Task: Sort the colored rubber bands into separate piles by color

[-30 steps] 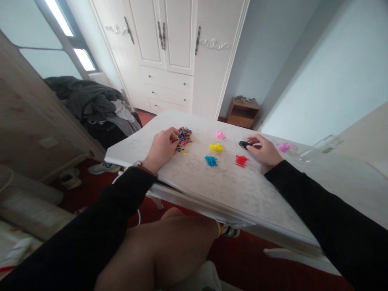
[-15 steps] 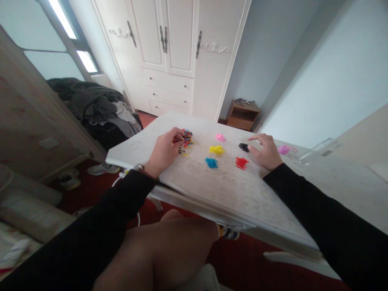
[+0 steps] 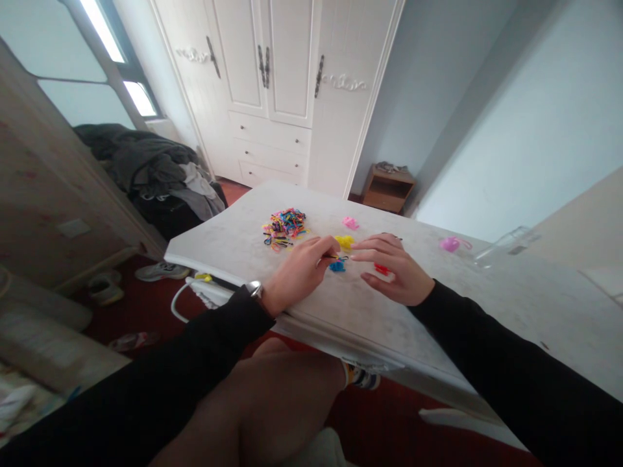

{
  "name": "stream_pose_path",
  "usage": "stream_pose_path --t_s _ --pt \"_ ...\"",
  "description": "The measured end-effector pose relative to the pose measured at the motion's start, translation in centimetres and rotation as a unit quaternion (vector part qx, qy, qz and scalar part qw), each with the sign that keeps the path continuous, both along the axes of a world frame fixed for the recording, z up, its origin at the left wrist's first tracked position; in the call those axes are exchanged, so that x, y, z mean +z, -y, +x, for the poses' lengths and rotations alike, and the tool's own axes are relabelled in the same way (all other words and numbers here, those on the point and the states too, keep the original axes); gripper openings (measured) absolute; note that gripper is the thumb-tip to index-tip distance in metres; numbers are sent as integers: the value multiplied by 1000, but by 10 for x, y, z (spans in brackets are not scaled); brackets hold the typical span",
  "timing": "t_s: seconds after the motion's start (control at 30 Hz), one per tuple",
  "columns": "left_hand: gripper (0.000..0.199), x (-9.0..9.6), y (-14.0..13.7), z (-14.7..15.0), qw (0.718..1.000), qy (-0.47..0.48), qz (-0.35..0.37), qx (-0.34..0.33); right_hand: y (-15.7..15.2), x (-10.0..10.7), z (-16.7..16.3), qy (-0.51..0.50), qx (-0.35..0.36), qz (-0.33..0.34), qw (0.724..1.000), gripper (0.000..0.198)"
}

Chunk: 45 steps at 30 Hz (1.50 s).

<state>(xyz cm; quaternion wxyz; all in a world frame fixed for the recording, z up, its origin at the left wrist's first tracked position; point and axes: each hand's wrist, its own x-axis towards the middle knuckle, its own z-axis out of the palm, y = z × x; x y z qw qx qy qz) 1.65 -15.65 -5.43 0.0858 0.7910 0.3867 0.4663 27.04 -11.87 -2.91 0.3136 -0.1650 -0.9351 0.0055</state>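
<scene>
My left hand (image 3: 306, 264) pinches a few small elastic bands (image 3: 343, 258), dark, yellow and blue ones among them, over the middle of the table. Facing it, my right hand (image 3: 396, 271) has its fingers apart and nothing visible in them. Below the hands lie a blue pile (image 3: 336, 266) and a red pile (image 3: 381, 268) of such bands, both partly covered. A yellow pile (image 3: 346, 242) shows just behind the fingertips, with a pink pile (image 3: 350, 223) farther back. The black pile is mostly hidden behind my right hand. At left lies a large mixed pile (image 3: 288, 222).
The white table (image 3: 350, 318) reaches across in front of my legs. Toward its right stand a pink pouch-like thing (image 3: 450, 244) with a loop and a clear glass bottle (image 3: 506, 248) lying tilted. Beyond are a white wardrobe (image 3: 272, 143) and a small wooden cabinet (image 3: 388, 189).
My left hand has left the mixed pile and moved right with a few bands. My right hand has come left and nearer, from beside the black pile to over the red one.
</scene>
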Motion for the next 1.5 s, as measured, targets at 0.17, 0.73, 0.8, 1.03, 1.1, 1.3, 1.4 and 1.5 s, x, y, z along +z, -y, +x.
stream_pose_path --t_s 0.17,0.73,0.8,1.03,1.1,1.3,1.4,1.5 --pt "13 2 2 3 1000 0 -16 5 -1 0 4 23 16 -30 999 34" --pt "4 3 -1 0 999 2 -34 10 -52 -3 51 -172 -287 -89 938 19" --pt "7 2 -1 -1 999 -5 -36 8 -64 -10 61 -178 -331 -120 919 19" --pt "14 5 -1 -3 999 -10 -49 11 -76 -22 65 -148 -342 -119 920 21" --pt "15 5 -1 -4 998 -11 -54 12 -77 -23 66 -140 -345 -120 920 22" --pt "13 5 -1 -4 999 -9 -42 11 -81 -25 73 -137 -363 -146 910 23" --pt "13 5 -1 -4 999 -6 -43 6 -82 -24 73 -144 -379 -144 903 19" --pt "14 5 0 -5 999 -7 -48 2 -79 -20 70 -163 -382 -115 903 15"
